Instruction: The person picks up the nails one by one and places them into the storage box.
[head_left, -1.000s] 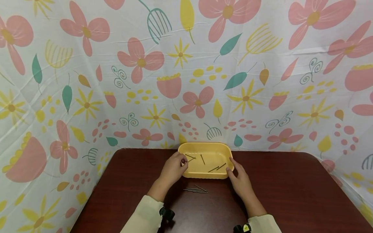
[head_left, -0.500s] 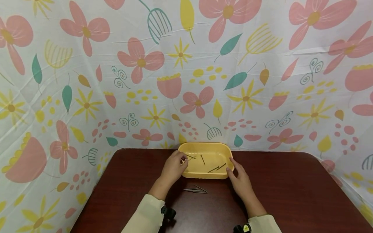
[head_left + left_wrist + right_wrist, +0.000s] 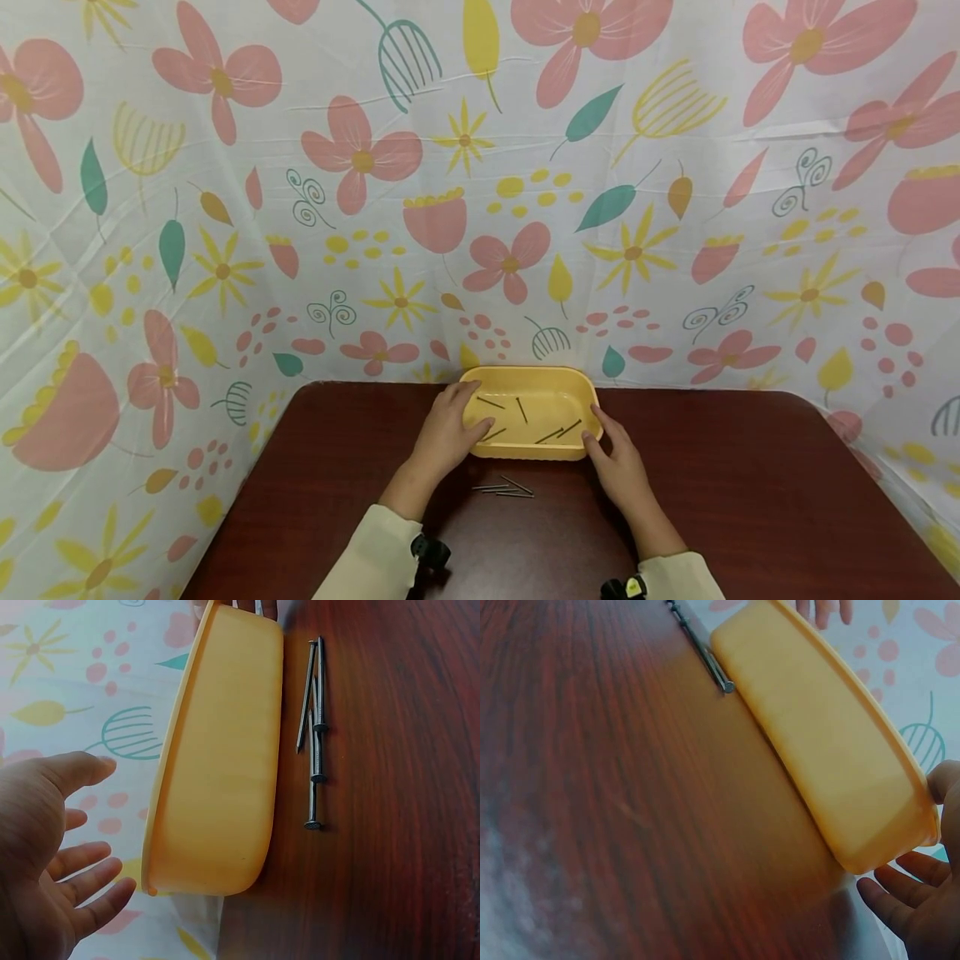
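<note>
A yellow plastic tray point(image 3: 525, 452) stands on the table with several nails point(image 3: 550, 436) lying scattered inside. My left hand point(image 3: 445, 429) is at the tray's left end, over its rim, with fingers spread and nothing in them; the left wrist view shows the same loose fingers apart from the tray's wall. Just right of its thumb, one nail point(image 3: 494, 434) rests on the tray floor. My right hand point(image 3: 621, 467) holds the tray's right end, thumb point(image 3: 943, 780) at the rim and fingers at the outer corner. In front of the tray, several more nails point(image 3: 321, 682) lie together on the table.
The dark red-brown wooden table point(image 3: 750, 483) reaches out to both sides. Behind its far edge hangs a white cloth point(image 3: 480, 275) printed with flowers, close behind the tray. Black camera straps point(image 3: 430, 551) sit at both wrists.
My left hand pinched a nail over the tray's left end; its fingers have spread and that nail now lies in the tray. My right hand and the tray have stayed put.
</note>
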